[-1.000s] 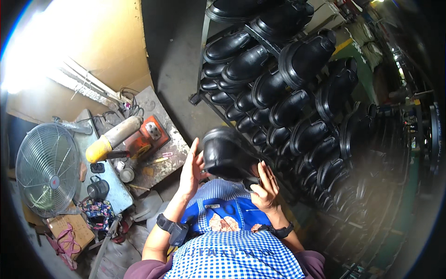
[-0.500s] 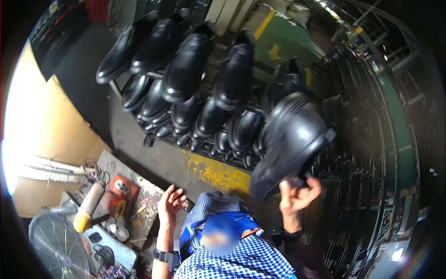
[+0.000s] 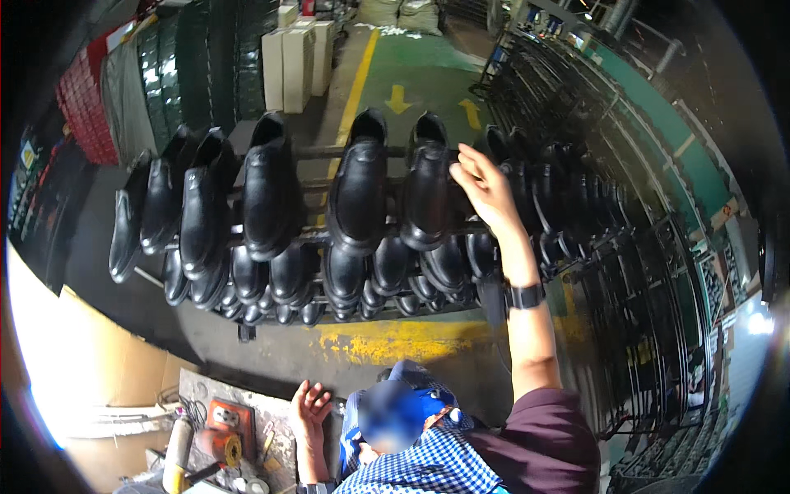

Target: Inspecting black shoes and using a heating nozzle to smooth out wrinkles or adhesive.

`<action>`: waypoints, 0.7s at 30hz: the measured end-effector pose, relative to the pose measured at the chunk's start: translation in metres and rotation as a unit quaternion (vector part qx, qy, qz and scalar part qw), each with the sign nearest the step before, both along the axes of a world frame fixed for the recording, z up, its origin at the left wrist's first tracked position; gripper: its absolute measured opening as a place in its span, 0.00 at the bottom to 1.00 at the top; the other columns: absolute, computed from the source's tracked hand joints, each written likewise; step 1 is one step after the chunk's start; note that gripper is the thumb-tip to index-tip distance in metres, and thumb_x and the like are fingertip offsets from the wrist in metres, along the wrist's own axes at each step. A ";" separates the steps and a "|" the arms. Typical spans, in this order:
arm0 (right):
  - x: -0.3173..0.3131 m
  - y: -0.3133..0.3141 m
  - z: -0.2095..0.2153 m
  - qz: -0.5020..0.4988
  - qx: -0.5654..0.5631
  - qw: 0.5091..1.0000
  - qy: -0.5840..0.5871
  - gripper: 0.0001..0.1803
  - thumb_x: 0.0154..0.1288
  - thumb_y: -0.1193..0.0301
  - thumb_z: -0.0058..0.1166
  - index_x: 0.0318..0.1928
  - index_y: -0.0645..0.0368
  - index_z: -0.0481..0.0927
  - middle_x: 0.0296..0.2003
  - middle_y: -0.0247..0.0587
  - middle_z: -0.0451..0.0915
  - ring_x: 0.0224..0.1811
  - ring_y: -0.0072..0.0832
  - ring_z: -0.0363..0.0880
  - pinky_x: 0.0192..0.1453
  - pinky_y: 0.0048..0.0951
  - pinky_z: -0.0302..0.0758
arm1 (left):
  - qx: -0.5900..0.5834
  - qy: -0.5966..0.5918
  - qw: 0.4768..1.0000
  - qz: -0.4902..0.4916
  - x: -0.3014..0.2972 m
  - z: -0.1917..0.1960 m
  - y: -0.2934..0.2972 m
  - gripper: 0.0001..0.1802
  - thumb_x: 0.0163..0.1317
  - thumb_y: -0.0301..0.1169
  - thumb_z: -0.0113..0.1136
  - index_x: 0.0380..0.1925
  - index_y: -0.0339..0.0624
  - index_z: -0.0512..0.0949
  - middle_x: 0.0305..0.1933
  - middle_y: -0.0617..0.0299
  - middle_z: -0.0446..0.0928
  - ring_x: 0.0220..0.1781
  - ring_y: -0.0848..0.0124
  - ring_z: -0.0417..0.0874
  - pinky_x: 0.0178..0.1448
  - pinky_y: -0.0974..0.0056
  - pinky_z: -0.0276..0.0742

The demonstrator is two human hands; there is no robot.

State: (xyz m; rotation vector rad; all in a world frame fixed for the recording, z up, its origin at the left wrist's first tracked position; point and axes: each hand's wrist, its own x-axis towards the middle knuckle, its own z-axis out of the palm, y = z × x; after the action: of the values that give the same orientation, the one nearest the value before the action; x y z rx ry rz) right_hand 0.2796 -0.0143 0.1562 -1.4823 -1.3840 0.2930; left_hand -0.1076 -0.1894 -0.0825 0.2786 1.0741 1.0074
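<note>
A black slip-on shoe (image 3: 428, 193) stands toe toward me on the top bar of a shoe rack (image 3: 317, 154). Just right of its opening is my right hand (image 3: 481, 183), arm stretched forward, fingers loosely bent and holding nothing. To its left on the same tier stand another black shoe (image 3: 360, 198) and several more. Down by the workbench edge, my left hand (image 3: 310, 406) is raised with its fingers apart and nothing in it.
Lower tiers hold several black shoes (image 3: 290, 276). Left of my body, a worn workbench (image 3: 196, 383) carries an orange socket box (image 3: 233, 418) and a yellow-and-white cylinder (image 3: 178, 453). More shoes and metal racking (image 3: 642, 305) line the right. White boxes (image 3: 298, 66) stand beyond the rack.
My right hand has reached forward from near my body to the rack's top tier. The black shoe it held is out of its grasp. My left hand stays low, fingers apart.
</note>
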 end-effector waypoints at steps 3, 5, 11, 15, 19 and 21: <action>0.009 -0.063 0.031 0.065 0.132 0.984 0.097 0.17 0.63 0.72 0.48 0.51 0.63 0.69 0.45 0.45 0.75 0.48 0.24 0.72 0.51 0.21 0.67 | -0.020 -0.003 0.999 0.032 0.002 -0.011 -0.007 0.20 0.59 0.42 0.48 0.49 0.47 0.70 0.43 0.61 0.75 0.37 0.67 0.78 0.41 0.62 0.77; 0.021 -0.092 0.043 -0.018 0.141 0.990 0.014 0.15 0.62 0.71 0.49 0.49 0.62 0.72 0.40 0.41 0.78 0.43 0.20 0.75 0.45 0.18 0.69 | -0.051 -0.003 0.997 0.060 0.001 -0.018 -0.011 0.19 0.59 0.41 0.48 0.48 0.47 0.71 0.42 0.60 0.76 0.37 0.67 0.78 0.40 0.62 0.77; 0.097 -0.106 0.011 -0.345 -0.136 0.898 -0.237 0.21 0.59 0.53 0.49 0.36 0.60 0.76 0.17 0.44 0.75 0.19 0.23 0.77 0.23 0.21 0.70 | -0.034 -0.051 0.997 0.050 0.003 -0.034 -0.005 0.17 0.55 0.37 0.54 0.45 0.47 0.73 0.39 0.62 0.77 0.34 0.68 0.79 0.36 0.64 0.79; 0.103 -0.119 -0.042 -0.271 -0.210 0.935 0.095 0.29 0.58 0.44 0.44 0.43 0.58 0.71 0.15 0.43 0.75 0.13 0.27 0.75 0.15 0.24 0.70 | -0.036 -0.026 0.998 0.049 0.014 -0.036 0.005 0.16 0.55 0.39 0.53 0.44 0.49 0.73 0.37 0.63 0.77 0.34 0.68 0.79 0.36 0.64 0.79; 0.094 -0.102 -0.077 -0.220 -0.128 0.910 0.328 0.35 0.54 0.45 0.49 0.55 0.55 0.62 0.36 0.52 0.76 0.12 0.29 0.74 0.14 0.24 0.74 | -0.025 -0.022 0.999 0.017 0.033 -0.030 0.014 0.17 0.57 0.40 0.50 0.45 0.50 0.72 0.39 0.63 0.77 0.34 0.66 0.79 0.35 0.63 0.78; 0.093 -0.098 -0.085 -0.214 -0.096 0.895 0.380 0.35 0.53 0.51 0.54 0.56 0.57 0.61 0.44 0.52 0.71 0.17 0.32 0.76 0.16 0.28 0.76 | -0.048 0.018 0.999 0.011 0.044 -0.024 0.015 0.17 0.57 0.39 0.50 0.47 0.50 0.71 0.39 0.63 0.77 0.33 0.67 0.79 0.34 0.63 0.77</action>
State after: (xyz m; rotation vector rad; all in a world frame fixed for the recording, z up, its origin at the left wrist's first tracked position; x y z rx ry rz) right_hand 0.3725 -0.1122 0.0708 -1.5451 -0.3979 0.6556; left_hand -0.0637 -0.1745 -0.1070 0.2085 1.1575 0.9708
